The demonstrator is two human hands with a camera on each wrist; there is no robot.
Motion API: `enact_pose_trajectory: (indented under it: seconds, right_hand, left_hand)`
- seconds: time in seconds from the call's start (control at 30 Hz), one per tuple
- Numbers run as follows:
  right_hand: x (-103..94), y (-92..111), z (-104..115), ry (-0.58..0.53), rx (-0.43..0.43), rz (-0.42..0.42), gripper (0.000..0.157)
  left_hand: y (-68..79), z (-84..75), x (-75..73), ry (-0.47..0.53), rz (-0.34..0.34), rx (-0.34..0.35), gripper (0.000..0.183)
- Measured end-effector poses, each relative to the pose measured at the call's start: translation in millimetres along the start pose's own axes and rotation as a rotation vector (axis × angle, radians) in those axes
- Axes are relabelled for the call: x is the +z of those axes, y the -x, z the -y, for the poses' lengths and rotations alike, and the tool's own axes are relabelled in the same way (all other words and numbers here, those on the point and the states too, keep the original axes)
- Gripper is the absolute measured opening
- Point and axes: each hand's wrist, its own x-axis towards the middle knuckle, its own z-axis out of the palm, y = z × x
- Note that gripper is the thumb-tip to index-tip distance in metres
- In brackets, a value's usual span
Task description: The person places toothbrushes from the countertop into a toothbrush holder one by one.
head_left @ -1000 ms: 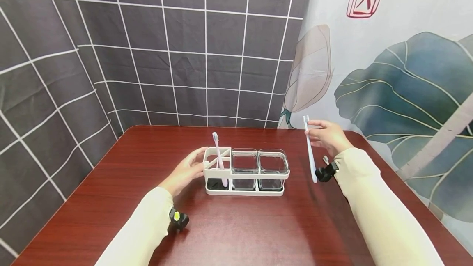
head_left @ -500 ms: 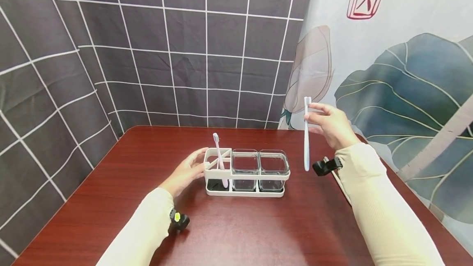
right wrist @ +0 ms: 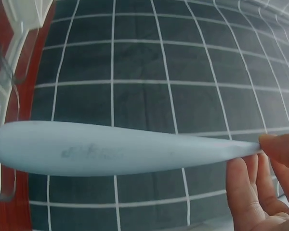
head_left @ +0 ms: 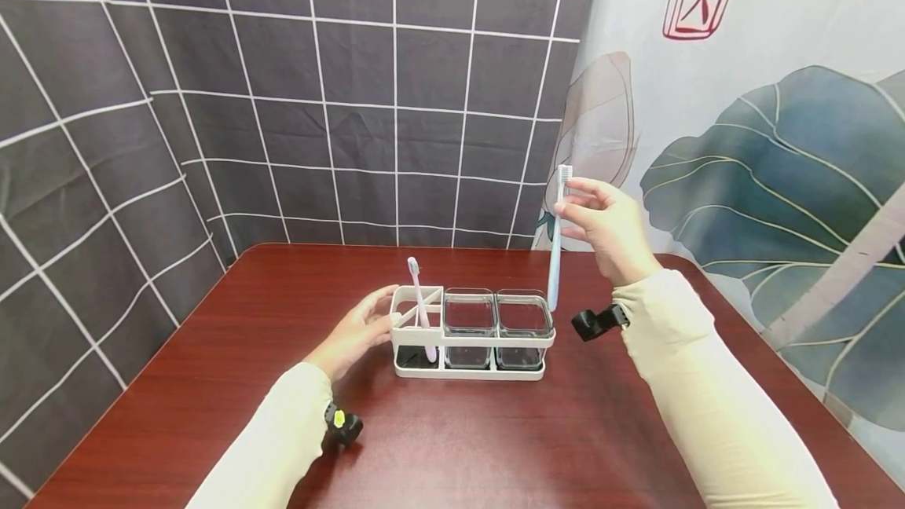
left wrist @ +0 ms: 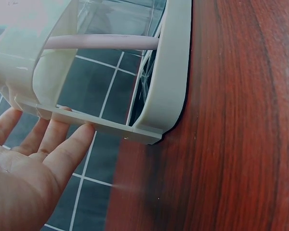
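My right hand (head_left: 601,218) pinches a pale blue toothbrush (head_left: 555,258) near its bristle head. The brush hangs almost upright, handle end down, beside the right end of a white toothbrush holder (head_left: 488,374). In the right wrist view, the thick handle (right wrist: 86,149) fills the middle, with thumb and fingers at its thin end. My left hand (head_left: 357,328) grips the holder's left end; in the left wrist view the fingertips (left wrist: 84,132) press against its rail. A lilac toothbrush (head_left: 423,309) leans in the holder's left section, bristles up.
Two clear square cups (head_left: 470,313) sit side by side in the holder's middle and right places. The holder stands on a reddish-brown table (head_left: 452,438). Behind rises a dark grid-patterned curtain (head_left: 353,132), with a leaf-print cloth (head_left: 763,171) at the right.
My right hand has lifted the blue toothbrush and brought it left toward the holder, turning it more upright. A pale stick-like thing on the table is now hidden behind the right arm. Left hand unmoved.
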Motion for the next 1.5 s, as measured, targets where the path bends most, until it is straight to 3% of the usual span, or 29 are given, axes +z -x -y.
enact_pose_trajectory:
  seconds: [0.33, 0.5, 1.07, 1.5]
  right_hand:
    - [31.5, 1, 4, -0.117, -0.06, -0.119, 0.035]
    - [43.0, 2, 2, -0.116, -0.083, -0.153, 0.037]
    - [80.0, 10, -3, -0.192, -0.129, -0.114, 0.041]
    - [109.4, 16, -17, -0.255, -0.138, -0.067, 0.036]
  left_hand:
    - [1.3, -0.9, -0.3, -0.013, 0.003, -0.01, 0.058]
    - [1.2, -0.7, -0.1, -0.018, 0.0, -0.015, 0.058]
    - [1.0, -2.0, 0.5, 0.004, 0.007, 0.002, 0.059]
    - [0.9, -2.0, -2.3, -0.022, 0.008, -0.001, 0.059]
